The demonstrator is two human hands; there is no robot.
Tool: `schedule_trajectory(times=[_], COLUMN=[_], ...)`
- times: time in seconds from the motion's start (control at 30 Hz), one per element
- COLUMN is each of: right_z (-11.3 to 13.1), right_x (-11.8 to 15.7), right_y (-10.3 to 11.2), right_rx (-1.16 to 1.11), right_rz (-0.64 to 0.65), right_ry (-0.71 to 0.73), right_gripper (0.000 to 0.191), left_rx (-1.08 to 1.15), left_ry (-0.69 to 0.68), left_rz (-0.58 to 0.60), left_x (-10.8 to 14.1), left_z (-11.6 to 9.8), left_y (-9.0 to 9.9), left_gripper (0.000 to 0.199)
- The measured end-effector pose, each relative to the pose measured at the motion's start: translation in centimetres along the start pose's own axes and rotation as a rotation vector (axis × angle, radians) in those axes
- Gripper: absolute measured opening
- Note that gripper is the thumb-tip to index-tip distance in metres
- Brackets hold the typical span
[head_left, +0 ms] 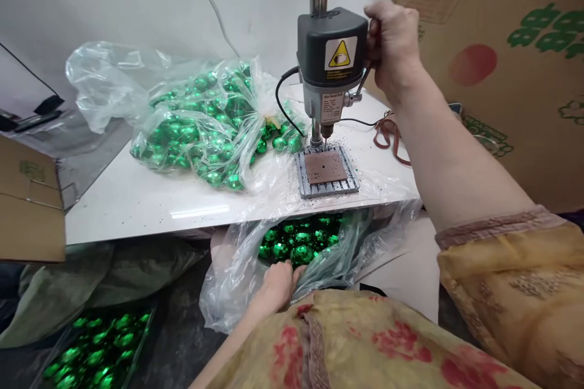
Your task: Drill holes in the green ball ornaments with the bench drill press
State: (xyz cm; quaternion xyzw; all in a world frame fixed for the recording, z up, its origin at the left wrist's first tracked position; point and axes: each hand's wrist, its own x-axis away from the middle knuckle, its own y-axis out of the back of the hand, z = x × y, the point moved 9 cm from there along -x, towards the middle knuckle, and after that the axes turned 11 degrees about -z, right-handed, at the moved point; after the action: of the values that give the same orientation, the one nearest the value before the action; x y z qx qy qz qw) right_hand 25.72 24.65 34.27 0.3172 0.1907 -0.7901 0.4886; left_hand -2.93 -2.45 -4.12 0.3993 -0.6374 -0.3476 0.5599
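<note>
My right hand (392,42) grips the side handle of a small bench drill press (331,55), whose chuck (326,131) sits just above a metal jig with a brown plate (325,167). Its drill tip does not visibly touch the plate. Below the white table's front edge (146,222), my left hand (278,285) rests at the mouth of a clear plastic bag (237,292) of shiny green baubles (292,243). Whether those fingers hold a bauble is hidden. A second clear bag of green baubles (191,127) lies on the table, left of the drill.
Dark specks are scattered around the jig. A black cable and a brown cord (387,140) lie behind it. Large printed cardboard (502,55) stands at the right, and a flattened carton (27,206) sits at the left. A tray of green baubles (95,346) lies low on the left.
</note>
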Motion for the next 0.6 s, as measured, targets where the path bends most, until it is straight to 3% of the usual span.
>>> schedule_trajectory(times=[0.13,0.2,0.27,0.33,0.4,0.47,0.53,0.57,0.6], right_z=[-0.3,0.0,0.7,1.8,2.8,3.7,3.4,2.8,2.1], right_x=[0.2,0.5,1.9,5.3,10.8,17.8,25.4,29.4,33.2], right_y=[0.1,1.9,4.9,7.9,9.5,9.0,6.0,4.0,2.0], right_rx=[-0.014,-0.008,0.008,0.03,0.049,0.088,0.163,0.197,0.229], right_rz=[-0.001,-0.088,-0.233,-0.371,-0.411,-0.321,-0.03,0.175,0.372], right_ry=[-0.136,-0.124,-0.054,0.048,0.14,0.255,0.287,0.297,0.311], right_gripper=[0.06,0.056,0.048,0.037,0.035,0.03,0.016,0.014,0.022], left_rx=[0.071,0.138,0.234,0.346,0.438,0.501,0.55,0.566,0.575], left_ry=[-0.436,-0.573,-0.677,-0.789,-0.861,-0.906,-0.931,-0.941,-0.951], left_rz=[0.127,0.15,0.138,0.109,0.087,0.09,0.115,0.136,0.155], left_x=[1.5,2.1,2.4,2.9,3.3,3.7,4.1,4.3,4.5], left_z=[-3.3,-4.5,-5.6,-6.8,-7.7,-8.3,-9.0,-9.3,-9.6], left_y=[-2.1,-2.5,-2.0,-0.7,0.9,2.1,2.8,2.8,2.8], left_gripper=[0.03,0.016,0.018,0.021,0.022,0.025,0.029,0.03,0.03])
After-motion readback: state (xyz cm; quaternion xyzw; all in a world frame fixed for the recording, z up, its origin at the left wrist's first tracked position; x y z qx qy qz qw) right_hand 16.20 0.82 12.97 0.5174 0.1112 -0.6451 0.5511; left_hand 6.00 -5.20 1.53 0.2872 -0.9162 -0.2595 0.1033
